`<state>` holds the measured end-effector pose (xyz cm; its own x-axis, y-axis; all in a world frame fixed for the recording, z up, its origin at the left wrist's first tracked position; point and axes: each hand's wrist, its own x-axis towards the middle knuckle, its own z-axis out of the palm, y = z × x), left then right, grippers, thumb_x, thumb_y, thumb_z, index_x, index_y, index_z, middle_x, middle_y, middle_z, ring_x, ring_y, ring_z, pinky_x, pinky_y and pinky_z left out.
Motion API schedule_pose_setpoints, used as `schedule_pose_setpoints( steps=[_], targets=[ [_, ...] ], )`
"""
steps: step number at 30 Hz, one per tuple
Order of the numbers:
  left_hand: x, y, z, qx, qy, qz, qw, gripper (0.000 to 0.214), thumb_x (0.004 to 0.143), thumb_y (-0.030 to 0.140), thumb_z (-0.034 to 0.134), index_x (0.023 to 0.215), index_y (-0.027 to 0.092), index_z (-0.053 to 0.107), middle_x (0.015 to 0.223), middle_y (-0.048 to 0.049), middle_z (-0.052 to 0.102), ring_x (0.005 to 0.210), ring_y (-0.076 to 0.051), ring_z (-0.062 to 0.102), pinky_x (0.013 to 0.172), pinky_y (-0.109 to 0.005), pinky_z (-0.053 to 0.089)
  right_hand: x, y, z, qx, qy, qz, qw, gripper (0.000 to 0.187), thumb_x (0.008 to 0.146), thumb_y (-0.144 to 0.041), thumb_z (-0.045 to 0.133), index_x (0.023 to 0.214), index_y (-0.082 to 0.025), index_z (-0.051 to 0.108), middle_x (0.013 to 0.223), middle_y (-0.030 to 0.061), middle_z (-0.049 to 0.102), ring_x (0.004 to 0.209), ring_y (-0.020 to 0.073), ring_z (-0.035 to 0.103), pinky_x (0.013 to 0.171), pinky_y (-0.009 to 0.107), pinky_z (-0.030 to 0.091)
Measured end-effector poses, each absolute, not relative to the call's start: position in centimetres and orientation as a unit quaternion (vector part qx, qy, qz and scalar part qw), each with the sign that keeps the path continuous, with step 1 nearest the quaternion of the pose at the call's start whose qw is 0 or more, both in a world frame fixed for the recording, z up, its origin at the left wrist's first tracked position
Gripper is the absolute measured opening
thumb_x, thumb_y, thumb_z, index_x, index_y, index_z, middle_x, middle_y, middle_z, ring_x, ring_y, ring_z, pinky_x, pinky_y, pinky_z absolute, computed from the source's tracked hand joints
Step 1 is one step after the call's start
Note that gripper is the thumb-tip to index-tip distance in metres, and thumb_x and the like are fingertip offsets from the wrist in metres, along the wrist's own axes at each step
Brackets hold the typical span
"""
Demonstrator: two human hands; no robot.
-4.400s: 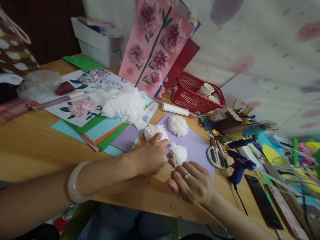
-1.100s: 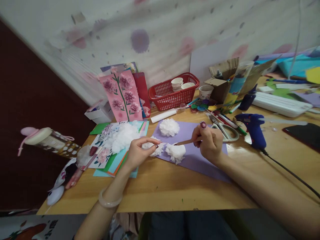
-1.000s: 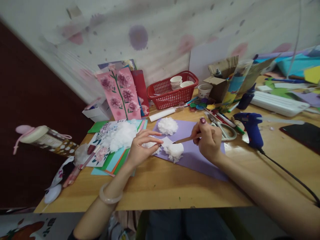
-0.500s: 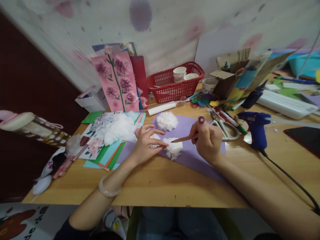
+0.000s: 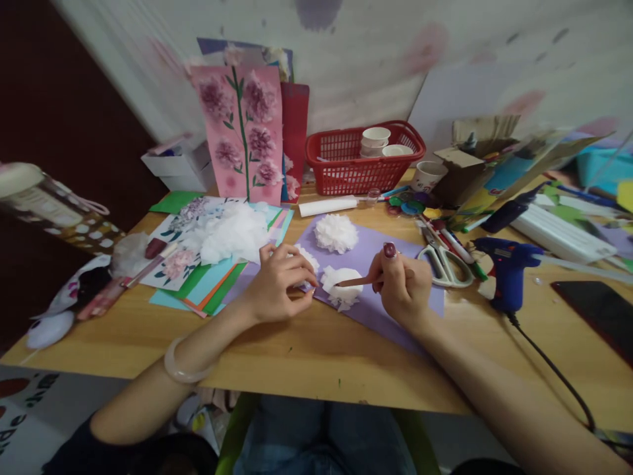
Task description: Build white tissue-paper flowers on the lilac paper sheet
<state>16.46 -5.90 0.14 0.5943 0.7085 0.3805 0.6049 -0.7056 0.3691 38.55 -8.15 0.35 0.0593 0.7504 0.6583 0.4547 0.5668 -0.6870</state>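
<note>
A brown pencil (image 5: 353, 282) is gripped in my right hand (image 5: 403, 287), its tip over the flat white middle of a half-covered tissue paper flower (image 5: 341, 298). That flower lies on a purple sheet (image 5: 390, 313). My left hand (image 5: 281, 284) is just left of it, thumb and fingertips drawn close together; whatever is between them is too small to make out. Behind those fingers another white tissue piece (image 5: 307, 257) is partly hidden. A full, ruffled white flower (image 5: 336, 233) rests farther back on the purple sheet.
Left of the sheet, white tissue (image 5: 235, 231) lies heaped on coloured papers (image 5: 212, 290). Scissors (image 5: 445, 264), a blue glue gun (image 5: 509, 270) with its cord, and a phone (image 5: 598, 316) lie to the right. At the back stand a red basket (image 5: 356, 171) and a pink flower picture (image 5: 242, 138).
My left hand has drawn back slightly from the half-covered flower, and its fingers have closed together. The pencil still points at the flower's middle. The camera view has shifted.
</note>
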Motion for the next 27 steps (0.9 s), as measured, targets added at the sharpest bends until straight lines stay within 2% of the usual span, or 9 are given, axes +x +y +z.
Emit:
schedule_pose_setpoints(
  steps=[5,11,16,21,23,27],
  targets=[
    [15.8,-6.3,-0.8,0.91,0.321,0.236,0.115,0.016,0.077,0.024,0.064,0.085,0.029,0.077,0.095,-0.0014,0.079,0.108,-0.033,0.057,0.099,-0.054,0.016,38.3,-8.7,0.9,-0.442,-0.724,0.07,0.525,0.064,0.104,-0.042,0.03,0.048,-0.02,0.052,0.037,-0.0021,0.047,0.034,0.0072,0.045,0.038,0.022,0.031],
    [16.1,-6.1,-1.4,0.918,0.296,0.239,0.114,0.019,0.079,0.019,0.061,0.074,0.028,0.076,0.079,-0.0017,0.078,0.11,-0.031,0.058,0.102,-0.053,0.015,37.4,-9.1,1.7,-0.427,-0.786,0.0,0.448,0.06,0.105,-0.032,0.027,0.052,-0.02,0.051,0.038,-0.0023,0.046,0.035,0.0076,0.046,0.042,0.022,0.034],
    [15.9,-6.3,-1.4,0.934,0.277,0.222,0.041,0.023,0.084,0.018,0.057,0.065,0.02,0.07,0.074,0.0001,0.076,0.105,-0.025,0.06,0.099,-0.049,0.018,35.7,-8.4,2.6,-0.398,-0.838,-0.046,0.369,0.05,0.102,-0.024,0.034,0.055,-0.018,0.05,0.041,-0.0016,0.051,0.034,0.0075,0.044,0.04,0.023,0.027],
    [15.8,-6.2,-1.4,0.939,0.273,0.207,0.021,0.023,0.084,0.02,0.056,0.063,0.02,0.067,0.078,-0.0002,0.076,0.105,-0.025,0.057,0.098,-0.047,0.019,34.0,-7.8,3.1,-0.369,-0.876,-0.111,0.289,0.047,0.101,-0.022,0.036,0.058,-0.017,0.055,0.042,-0.0013,0.053,0.034,0.0083,0.042,0.041,0.026,0.021],
    [15.9,-6.2,-1.4,0.941,0.268,0.204,0.016,0.024,0.085,0.02,0.055,0.064,0.021,0.068,0.078,-0.0004,0.076,0.105,-0.025,0.056,0.099,-0.048,0.019,33.9,-7.7,3.1,-0.369,-0.875,-0.112,0.291,0.048,0.101,-0.021,0.037,0.057,-0.017,0.055,0.041,-0.0012,0.053,0.034,0.0081,0.043,0.041,0.026,0.022],
    [16.1,-6.3,-1.3,0.943,0.267,0.201,0.006,0.028,0.085,0.019,0.054,0.061,0.019,0.068,0.074,-0.0012,0.074,0.102,-0.025,0.057,0.1,-0.049,0.018,34.6,-8.1,3.4,-0.397,-0.845,-0.087,0.347,0.049,0.101,-0.019,0.037,0.054,-0.018,0.052,0.041,-0.0012,0.052,0.034,0.0071,0.045,0.041,0.023,0.027]
  ],
)
